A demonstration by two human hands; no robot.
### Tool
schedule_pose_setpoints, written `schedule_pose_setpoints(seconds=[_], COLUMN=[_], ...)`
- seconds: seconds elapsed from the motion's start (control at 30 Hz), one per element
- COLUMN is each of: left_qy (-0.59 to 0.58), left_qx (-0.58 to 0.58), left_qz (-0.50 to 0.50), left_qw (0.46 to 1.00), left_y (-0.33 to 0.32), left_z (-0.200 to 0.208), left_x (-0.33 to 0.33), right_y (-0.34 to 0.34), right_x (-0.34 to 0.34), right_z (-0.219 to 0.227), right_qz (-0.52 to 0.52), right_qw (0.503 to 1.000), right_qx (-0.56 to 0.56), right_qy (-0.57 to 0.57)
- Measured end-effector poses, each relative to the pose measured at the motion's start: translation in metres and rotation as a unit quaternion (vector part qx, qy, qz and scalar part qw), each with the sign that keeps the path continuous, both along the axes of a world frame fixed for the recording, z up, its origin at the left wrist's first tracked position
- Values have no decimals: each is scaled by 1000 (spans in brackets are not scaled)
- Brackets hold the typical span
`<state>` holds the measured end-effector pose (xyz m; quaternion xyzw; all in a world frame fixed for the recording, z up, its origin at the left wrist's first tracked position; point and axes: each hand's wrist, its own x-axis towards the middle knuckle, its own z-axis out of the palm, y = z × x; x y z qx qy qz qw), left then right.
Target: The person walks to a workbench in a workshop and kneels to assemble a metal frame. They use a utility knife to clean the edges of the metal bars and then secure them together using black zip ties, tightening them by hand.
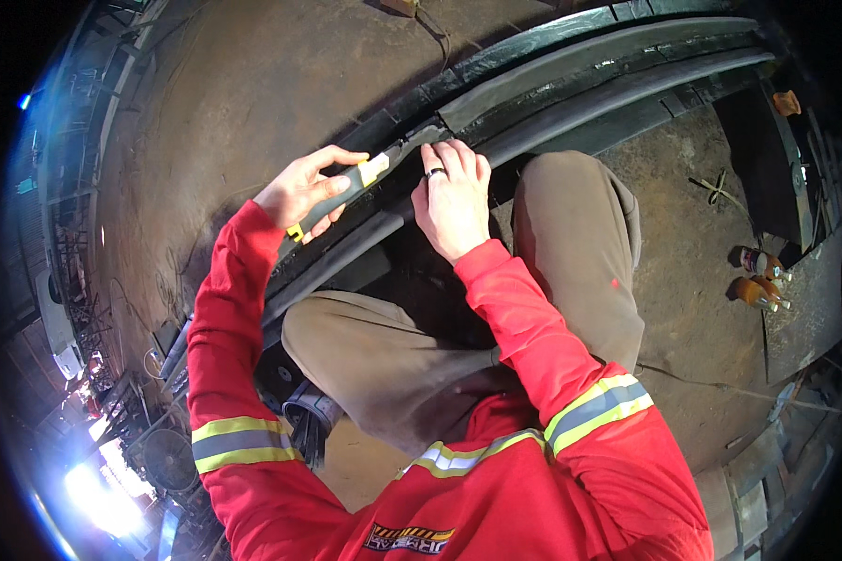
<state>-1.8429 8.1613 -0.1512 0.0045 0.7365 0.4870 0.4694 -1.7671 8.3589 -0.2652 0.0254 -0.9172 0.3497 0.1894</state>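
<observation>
At 8 o'clock a bright glare point(103, 500) shows. The person's left hand point(297, 190), at 10 o'clock, grips a grey-and-yellow tool point(339, 198) between thumb and fingers; the tool slants toward 1 o'clock, over the long dark metal frame point(617, 100). At 7 o'clock stands a container point(311, 406) of thin rods. The right hand point(454, 196), just past 12, has bent fingers with their tips at the frame; whether it grips anything cannot be told. Bottles point(756, 292) lie at 3 o'clock.
</observation>
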Motion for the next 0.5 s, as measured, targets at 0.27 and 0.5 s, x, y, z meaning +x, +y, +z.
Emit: schedule_pose_setpoints(seconds=[0.27,0.5], left_qy=[526,16], left_qx=[-225,266], left_qz=[-57,439], left_qw=[818,858], left_y=[32,24], left_z=[18,-39], left_x=[102,204], right_y=[14,-2], right_x=[-1,4], right_z=[-7,10], right_qz=[8,-10], right_qw=[1000,996], right_qx=[-12,-69], right_qy=[-8,53])
